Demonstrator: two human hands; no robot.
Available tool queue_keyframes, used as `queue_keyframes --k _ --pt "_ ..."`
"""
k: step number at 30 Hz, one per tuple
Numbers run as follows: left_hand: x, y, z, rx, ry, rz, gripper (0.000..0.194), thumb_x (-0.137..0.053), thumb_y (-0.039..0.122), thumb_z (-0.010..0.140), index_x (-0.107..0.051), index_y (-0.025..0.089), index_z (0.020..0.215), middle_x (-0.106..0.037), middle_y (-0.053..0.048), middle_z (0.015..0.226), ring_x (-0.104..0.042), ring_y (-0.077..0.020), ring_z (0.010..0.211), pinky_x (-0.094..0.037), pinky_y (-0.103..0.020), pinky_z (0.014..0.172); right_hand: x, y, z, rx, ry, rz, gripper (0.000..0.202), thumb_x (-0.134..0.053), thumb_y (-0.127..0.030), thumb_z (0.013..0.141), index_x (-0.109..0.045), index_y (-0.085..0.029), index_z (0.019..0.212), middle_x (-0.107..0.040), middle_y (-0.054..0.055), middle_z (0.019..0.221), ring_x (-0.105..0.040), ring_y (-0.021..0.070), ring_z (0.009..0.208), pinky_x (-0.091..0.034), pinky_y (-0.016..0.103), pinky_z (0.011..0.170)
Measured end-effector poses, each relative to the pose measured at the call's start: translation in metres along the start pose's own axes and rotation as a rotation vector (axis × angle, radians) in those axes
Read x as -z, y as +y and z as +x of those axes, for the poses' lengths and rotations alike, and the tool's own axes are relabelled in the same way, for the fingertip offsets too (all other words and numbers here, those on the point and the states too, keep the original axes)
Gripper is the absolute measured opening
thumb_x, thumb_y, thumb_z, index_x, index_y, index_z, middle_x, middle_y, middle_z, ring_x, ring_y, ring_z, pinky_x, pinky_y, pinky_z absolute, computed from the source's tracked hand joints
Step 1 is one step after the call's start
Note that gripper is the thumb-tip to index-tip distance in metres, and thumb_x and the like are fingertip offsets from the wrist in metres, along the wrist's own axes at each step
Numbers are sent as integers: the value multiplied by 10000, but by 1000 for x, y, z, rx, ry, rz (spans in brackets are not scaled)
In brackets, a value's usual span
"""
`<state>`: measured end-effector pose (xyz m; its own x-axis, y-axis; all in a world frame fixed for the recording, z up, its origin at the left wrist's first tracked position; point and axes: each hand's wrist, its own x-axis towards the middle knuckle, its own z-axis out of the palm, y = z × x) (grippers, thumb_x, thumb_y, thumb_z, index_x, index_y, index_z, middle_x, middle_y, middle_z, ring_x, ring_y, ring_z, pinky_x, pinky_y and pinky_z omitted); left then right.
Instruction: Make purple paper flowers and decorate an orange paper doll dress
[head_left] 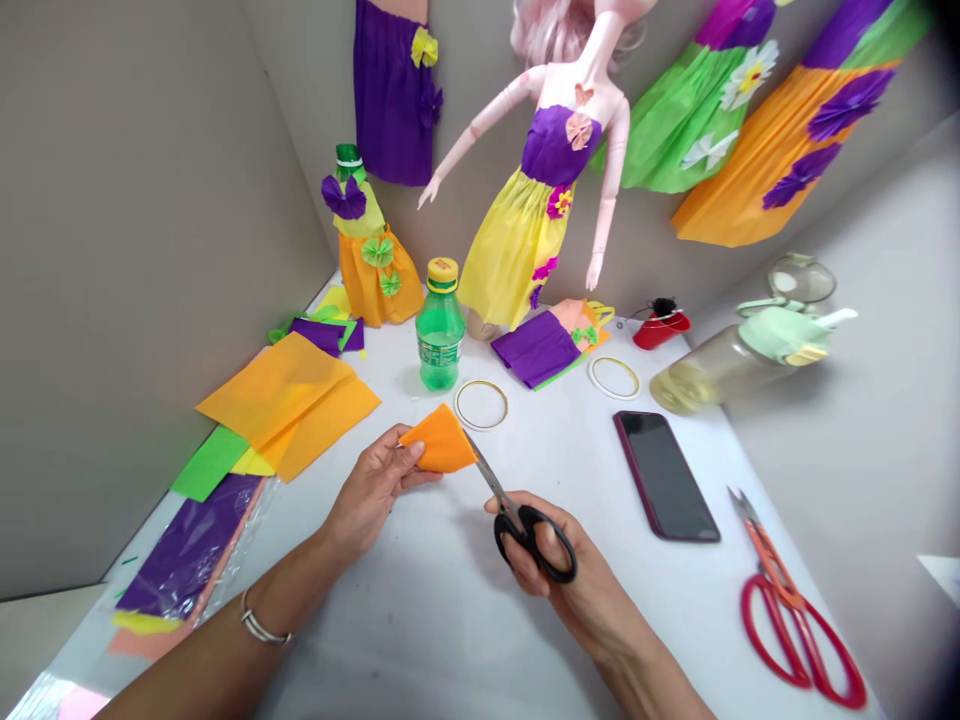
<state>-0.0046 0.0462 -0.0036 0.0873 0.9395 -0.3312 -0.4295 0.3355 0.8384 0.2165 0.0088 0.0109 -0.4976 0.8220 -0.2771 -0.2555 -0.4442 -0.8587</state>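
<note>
My left hand [381, 482] pinches a folded piece of orange crepe paper [444, 440] by its left side, thumb on top. In my right hand [555, 548] are black-handled scissors [495, 487], with fingers through the loops. The blades point up and left, and their tips meet the paper's right edge. Whether the blades are parted there is hard to tell. Just beyond the paper lies a ring of double-sided tape [481, 404]. A green plastic bottle [440, 335] with a yellow cap stands behind it.
Larger orange sheets [300, 395] and packaged purple paper [191, 545] lie left. A doll [540, 200] in a paper dress and a dressed bottle [375, 260] stand behind. Right are a phone [666, 475], red scissors [795, 600], a tape ring [613, 378] and a drinking bottle [720, 365].
</note>
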Motion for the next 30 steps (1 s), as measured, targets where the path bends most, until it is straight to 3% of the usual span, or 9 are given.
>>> queue_keyframes --k 3,7,16,23,30 --pt "2 -2 1 -5 15 -20 308 -797 320 755 -593 185 942 -731 6 838 -713 -161 820 -586 -293 817 1 -2 0 -26 -48 31 633 -610 -660 832 -579 -136 1186 -410 -57 600 -260 76 502 -178 249 497" --pt "4 -4 2 2 57 -5 363 -850 260 685 -588 193 927 -610 96 565 -661 -98 630 -580 -234 777 3 -5 0 -30 -93 32 641 -606 -665 830 -556 -142 1197 -468 -39 631 -321 86 514 -216 257 518" --pt "-2 -2 -1 57 13 54 335 -842 286 686 -598 181 891 -736 12 793 -697 -137 717 -564 -234 728 4 -6 0 -58 -133 22 629 -603 -674 824 -552 -142 1156 -500 -30 642 -356 95 527 -240 260 542" --pt "-1 -5 -1 50 -17 81 315 -832 303 696 -601 187 878 -733 15 792 -697 -147 743 -566 -245 744 3 -6 1 -60 -133 34 631 -612 -680 811 -549 -148 1146 -500 -30 638 -362 97 527 -247 256 544" --pt "-1 -2 0 57 14 85 339 -846 296 682 -594 183 877 -723 29 774 -684 -123 693 -576 -229 721 0 -3 0 -38 -36 60 609 -617 -670 817 -590 -132 1101 -395 -68 568 -240 67 475 -169 238 479"
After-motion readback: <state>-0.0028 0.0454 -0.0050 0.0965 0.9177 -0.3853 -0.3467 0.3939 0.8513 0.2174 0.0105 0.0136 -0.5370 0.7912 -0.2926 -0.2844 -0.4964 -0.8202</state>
